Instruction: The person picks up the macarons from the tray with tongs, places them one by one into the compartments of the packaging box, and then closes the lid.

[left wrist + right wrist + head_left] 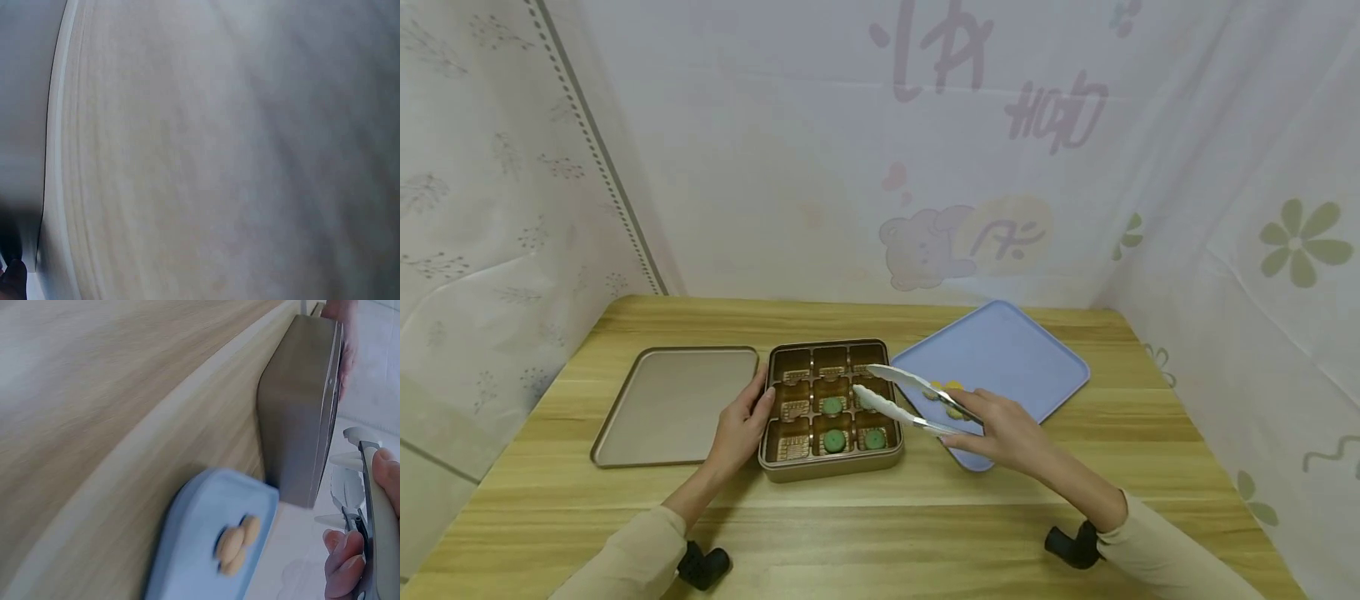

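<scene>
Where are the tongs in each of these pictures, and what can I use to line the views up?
Head: tongs below and slightly right of centre, held in the right hand.
Left wrist: not in it.
Right wrist: along the right edge, from just above mid-height to the bottom.
Shared landmark: the bronze box, left of the tongs in head, upper right in right wrist; unclear in left wrist.

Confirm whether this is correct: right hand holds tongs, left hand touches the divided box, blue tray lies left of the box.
Wrong side: the head view shows the blue tray right of the divided box. The right hand holds tongs, the left hand touches the box.
</scene>
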### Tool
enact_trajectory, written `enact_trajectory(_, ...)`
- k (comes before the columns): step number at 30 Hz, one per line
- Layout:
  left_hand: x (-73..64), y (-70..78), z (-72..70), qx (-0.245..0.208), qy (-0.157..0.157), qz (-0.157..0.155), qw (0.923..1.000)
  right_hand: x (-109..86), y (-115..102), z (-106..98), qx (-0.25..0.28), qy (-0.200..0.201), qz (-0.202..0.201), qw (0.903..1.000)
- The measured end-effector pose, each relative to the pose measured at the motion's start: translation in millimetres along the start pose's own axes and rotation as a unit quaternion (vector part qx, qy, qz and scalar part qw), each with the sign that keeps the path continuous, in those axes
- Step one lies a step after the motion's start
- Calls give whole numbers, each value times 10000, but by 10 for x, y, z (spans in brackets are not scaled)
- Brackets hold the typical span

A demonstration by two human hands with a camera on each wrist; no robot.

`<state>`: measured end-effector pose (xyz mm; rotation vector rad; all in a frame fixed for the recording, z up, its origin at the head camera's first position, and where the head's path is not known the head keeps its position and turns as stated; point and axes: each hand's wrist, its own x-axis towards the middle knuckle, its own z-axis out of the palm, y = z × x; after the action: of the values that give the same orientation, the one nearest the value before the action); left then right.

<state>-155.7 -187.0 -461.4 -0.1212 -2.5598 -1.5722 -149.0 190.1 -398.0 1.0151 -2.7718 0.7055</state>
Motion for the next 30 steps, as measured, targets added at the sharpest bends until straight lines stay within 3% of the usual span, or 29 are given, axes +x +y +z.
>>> enact_trajectory(8, -3, 27, -11, 3, -6, -18, 10000, -298, 228, -135, 364, 187, 314, 9987)
enact_trajectory(17, -2, 27, -5, 33, -26, -19, 10000, -652, 452, -265, -423, 363, 808, 9952)
enact_trajectory(25, -3, 23, -2, 9, -35, -3, 10000, -865, 482, -307, -325, 202, 1155, 9926)
enact_trajectory(30, -17, 35, -9, 35, -84, 24, 10000, -930, 482, -281, -446, 213, 1142, 9922)
